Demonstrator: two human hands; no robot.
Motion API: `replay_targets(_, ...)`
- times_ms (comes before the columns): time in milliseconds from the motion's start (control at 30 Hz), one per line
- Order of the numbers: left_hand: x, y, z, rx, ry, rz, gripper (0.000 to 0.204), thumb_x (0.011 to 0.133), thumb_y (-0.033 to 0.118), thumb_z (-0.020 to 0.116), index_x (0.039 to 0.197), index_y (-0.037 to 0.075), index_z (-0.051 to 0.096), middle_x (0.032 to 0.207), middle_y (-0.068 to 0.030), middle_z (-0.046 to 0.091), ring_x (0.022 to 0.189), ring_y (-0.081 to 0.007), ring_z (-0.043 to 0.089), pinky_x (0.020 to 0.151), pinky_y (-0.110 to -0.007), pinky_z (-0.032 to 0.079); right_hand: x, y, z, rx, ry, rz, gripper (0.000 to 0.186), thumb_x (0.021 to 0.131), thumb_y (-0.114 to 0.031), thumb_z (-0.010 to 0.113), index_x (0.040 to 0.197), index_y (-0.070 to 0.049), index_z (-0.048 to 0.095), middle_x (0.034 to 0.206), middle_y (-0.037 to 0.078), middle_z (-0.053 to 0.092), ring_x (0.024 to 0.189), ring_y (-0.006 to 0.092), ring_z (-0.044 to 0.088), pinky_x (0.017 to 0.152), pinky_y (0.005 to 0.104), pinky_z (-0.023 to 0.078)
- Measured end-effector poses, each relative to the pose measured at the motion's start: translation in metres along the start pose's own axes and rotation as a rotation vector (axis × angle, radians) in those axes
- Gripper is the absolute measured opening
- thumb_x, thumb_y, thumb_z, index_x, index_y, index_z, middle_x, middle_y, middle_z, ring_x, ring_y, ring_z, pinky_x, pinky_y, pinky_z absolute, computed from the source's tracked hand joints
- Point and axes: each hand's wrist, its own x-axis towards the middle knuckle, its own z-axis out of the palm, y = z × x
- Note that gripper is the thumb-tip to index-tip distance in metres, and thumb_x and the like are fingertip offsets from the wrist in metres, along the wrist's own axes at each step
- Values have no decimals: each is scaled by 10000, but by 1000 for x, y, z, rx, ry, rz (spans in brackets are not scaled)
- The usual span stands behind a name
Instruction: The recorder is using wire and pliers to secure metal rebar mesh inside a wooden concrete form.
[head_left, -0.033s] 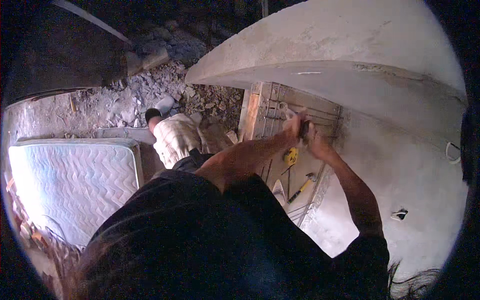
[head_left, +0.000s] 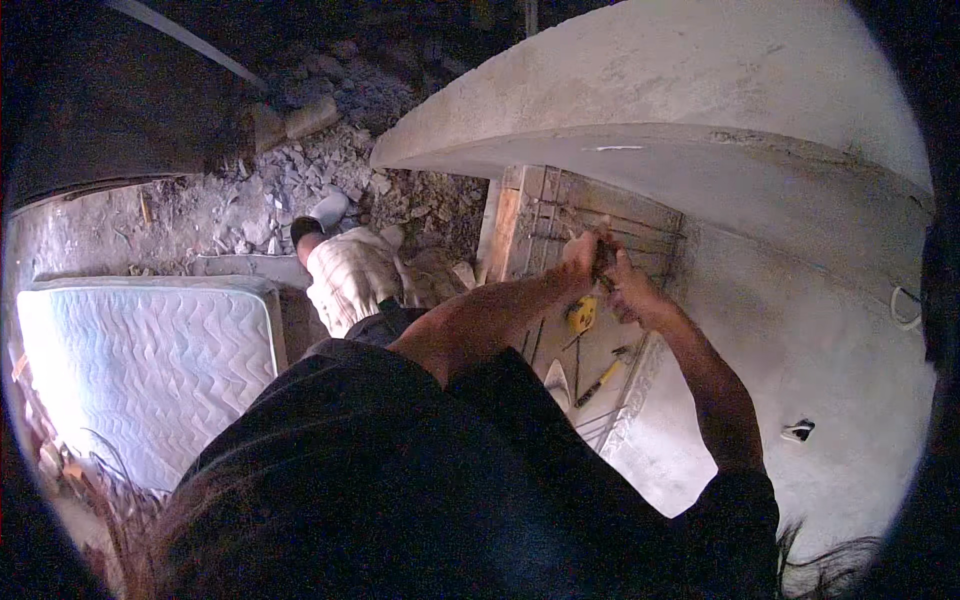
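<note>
Both my hands are close together above a framework of thin steel rods [head_left: 640, 235] set against a wooden board [head_left: 506, 220]. My left hand [head_left: 580, 250] has its fingers closed at a dark, narrow tool [head_left: 604, 262], whose exact kind I cannot make out. Just to the right, my right hand [head_left: 637, 295] is wrapped round the tool's lower part. Below the hands lies a yellow tape measure [head_left: 581, 314]. A hammer [head_left: 601, 382] with a yellow and black handle rests farther down, beside a pale pointed shape [head_left: 557, 381].
A curved concrete slab [head_left: 640, 160] overhangs the rods, and a pale wall [head_left: 790, 340] rises at the right. On the left lies a quilted mattress [head_left: 150, 350]. Broken stones [head_left: 290, 200] cover the ground beyond it. Pale checked cloth [head_left: 350, 275] shows by my left arm.
My right hand has shifted slightly downward and turned. My left hand has moved a little to the left, still at the dark tool. The tape measure and hammer stay put.
</note>
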Motion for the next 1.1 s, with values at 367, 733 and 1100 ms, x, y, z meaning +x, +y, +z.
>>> replay_targets(367,47,-27,-54,859,256,502,350,805,320,504,961,6,513,853,-121,556,722,-250,573,598,-404,465,-24,-18,22,-1239,639,-913,420,873,-358,347,1101,-24,461,862,186,536,759,323,528,683,453,427)
replay_targets(733,4,11,-15,971,119,418,422,810,420,477,1029,60,499,898,-112,575,753,-247,555,625,-370,449,34,15,0,-1123,516,-761,362,869,-235,358,1124,9,440,973,227,538,798,388,547,800,476,397)
replay_targets(1100,23,7,-5,-323,-531,306,243,789,296,474,806,54,490,788,-116,560,713,-249,548,622,-368,460,59,29,-33,-481,205,-472,449,882,-452,320,950,-66,536,612,114,555,480,241,528,436,361,437)
